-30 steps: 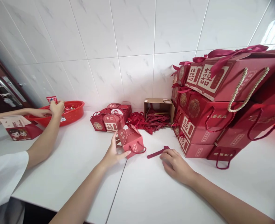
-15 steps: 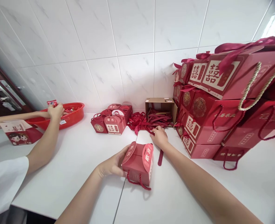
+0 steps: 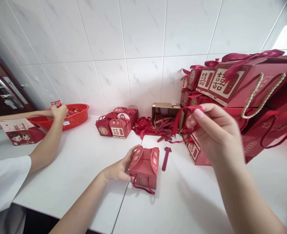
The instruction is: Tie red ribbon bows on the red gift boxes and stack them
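A small red gift box (image 3: 145,169) with a twisted red cord handle stands on the white table, its top flaps not fully closed. My left hand (image 3: 120,169) grips its left side, thumb at the front. Raised over the right side, my right hand (image 3: 214,130) pinches a red ribbon (image 3: 178,121) between thumb and fingers; its tail hangs down to the left. A flat dark red strip (image 3: 166,159) with a shaped end lies just right of the box. Behind it are a pile of red ribbons (image 3: 143,125) and an open cardboard box (image 3: 166,107) of red strips.
Large red gift boxes (image 3: 231,84) with bows are stacked at the right. Several small red boxes (image 3: 118,125) stand near the tiled wall. At the left, another person's hand (image 3: 59,112) holds a small red packet over a red basket (image 3: 81,122), beside a printed red box (image 3: 24,133).
My right hand has risen from the ribbon pile and moved right, drawing out a ribbon. The flat strip by the box is now fully in view. My left hand still holds the box.
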The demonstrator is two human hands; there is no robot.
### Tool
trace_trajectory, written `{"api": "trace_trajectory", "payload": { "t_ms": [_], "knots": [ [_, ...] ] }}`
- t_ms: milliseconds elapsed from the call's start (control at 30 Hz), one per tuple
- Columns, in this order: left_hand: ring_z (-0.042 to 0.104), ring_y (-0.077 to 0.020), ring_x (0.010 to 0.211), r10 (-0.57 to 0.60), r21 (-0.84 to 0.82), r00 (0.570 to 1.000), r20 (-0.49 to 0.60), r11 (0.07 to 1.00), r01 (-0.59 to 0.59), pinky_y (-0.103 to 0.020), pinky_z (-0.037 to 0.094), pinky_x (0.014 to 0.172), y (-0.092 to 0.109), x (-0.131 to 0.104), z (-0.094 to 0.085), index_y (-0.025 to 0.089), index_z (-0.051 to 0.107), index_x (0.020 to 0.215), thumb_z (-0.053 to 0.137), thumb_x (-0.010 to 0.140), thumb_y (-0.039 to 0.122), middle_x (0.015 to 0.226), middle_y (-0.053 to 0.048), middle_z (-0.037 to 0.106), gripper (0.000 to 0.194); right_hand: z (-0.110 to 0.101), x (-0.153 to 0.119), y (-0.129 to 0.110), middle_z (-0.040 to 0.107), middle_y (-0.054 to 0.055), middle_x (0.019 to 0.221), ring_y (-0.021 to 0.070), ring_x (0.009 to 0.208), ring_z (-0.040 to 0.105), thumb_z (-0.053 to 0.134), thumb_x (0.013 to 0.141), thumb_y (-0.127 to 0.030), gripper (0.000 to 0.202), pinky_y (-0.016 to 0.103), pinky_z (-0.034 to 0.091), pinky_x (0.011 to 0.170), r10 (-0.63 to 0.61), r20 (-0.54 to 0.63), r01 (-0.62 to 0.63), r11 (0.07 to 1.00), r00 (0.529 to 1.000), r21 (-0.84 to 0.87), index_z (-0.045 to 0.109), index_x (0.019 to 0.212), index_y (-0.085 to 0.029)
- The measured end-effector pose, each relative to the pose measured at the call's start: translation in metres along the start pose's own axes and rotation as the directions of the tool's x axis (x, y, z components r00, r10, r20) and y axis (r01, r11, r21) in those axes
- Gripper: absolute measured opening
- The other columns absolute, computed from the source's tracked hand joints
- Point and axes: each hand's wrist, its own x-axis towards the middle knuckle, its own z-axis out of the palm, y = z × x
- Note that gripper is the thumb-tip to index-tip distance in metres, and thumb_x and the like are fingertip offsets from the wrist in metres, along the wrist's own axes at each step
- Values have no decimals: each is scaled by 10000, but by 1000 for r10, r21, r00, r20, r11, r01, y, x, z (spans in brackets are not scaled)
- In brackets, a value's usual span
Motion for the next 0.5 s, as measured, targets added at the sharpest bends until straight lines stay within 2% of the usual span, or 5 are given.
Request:
{"api": "trace_trajectory", "payload": {
  "t_ms": [100,200,300,367,500],
  "knots": [
    [280,-327,1383,55,-41,998,-11,998,-56,-462,282,1094,12,0,7,324,50,1476,813,594,470,1538,-130,188,1175,-14,-19,-33,495,-22,637,95,515,395,621,843,-205,72,240,286,446,14,5,-14,1000,1000,-17,633,886,-261],
    [357,-313,1336,7,-34,991,-134,999,-12,-425,335,1066,33,6,14,262,281,1427,623,726,634,1480,-127,316,865,-29,-25,-45,426,-29,585,90,489,336,619,851,-234,59,246,214,424,81,19,-80,996,997,-40,640,894,-269],
    [481,-267,1226,-163,166,944,-287,962,216,-362,421,974,56,19,24,254,449,1318,559,845,402,1374,-93,469,507,-39,-22,-46,391,-35,558,83,478,321,664,812,-316,104,238,198,407,163,21,-161,982,986,-95,624,773,-228],
    [513,-249,1189,-217,321,924,-313,892,319,-331,456,919,69,29,32,280,478,1298,565,803,236,1377,-56,477,504,-41,-19,-45,379,-43,540,73,462,300,688,789,-359,176,229,197,392,228,41,-221,967,973,-128,608,733,-212],
    [571,-220,1087,-156,614,955,-252,737,282,-303,465,892,87,48,53,261,585,1201,553,747,171,1255,-37,575,465,-38,-16,-46,376,-59,528,56,434,265,708,771,-395,229,218,186,365,353,113,-329,926,929,-185,597,747,-197]
  ]
}}
